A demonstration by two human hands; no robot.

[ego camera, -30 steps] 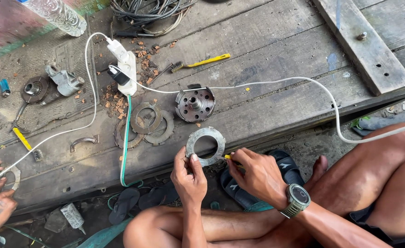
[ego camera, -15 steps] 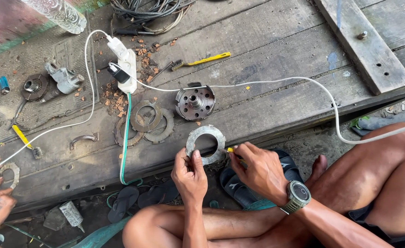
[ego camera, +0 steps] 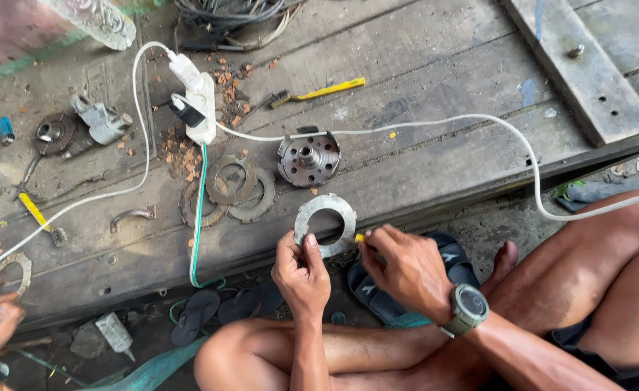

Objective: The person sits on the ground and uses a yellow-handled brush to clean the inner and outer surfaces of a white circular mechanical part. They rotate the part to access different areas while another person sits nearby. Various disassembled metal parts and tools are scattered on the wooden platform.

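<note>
Right now the left hand [ego camera: 301, 275] pinches a flat metal ring [ego camera: 325, 224] by its lower edge, holding it just above the near edge of the wooden platform [ego camera: 421, 166]. Beside it the right hand [ego camera: 406, 269] grips a small yellow-handled tool [ego camera: 361, 237] (mostly hidden) — tip at the ring's rim. Behind it sits a round metal hub [ego camera: 308, 158].

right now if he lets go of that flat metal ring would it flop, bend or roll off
The metal ring looks rigid: it keeps its flat shape though the left hand pinches only its lower edge. Being thin and round, it would probably drop flat rather than roll far. Its dull, worn face suggests it is not very slippery.
</note>
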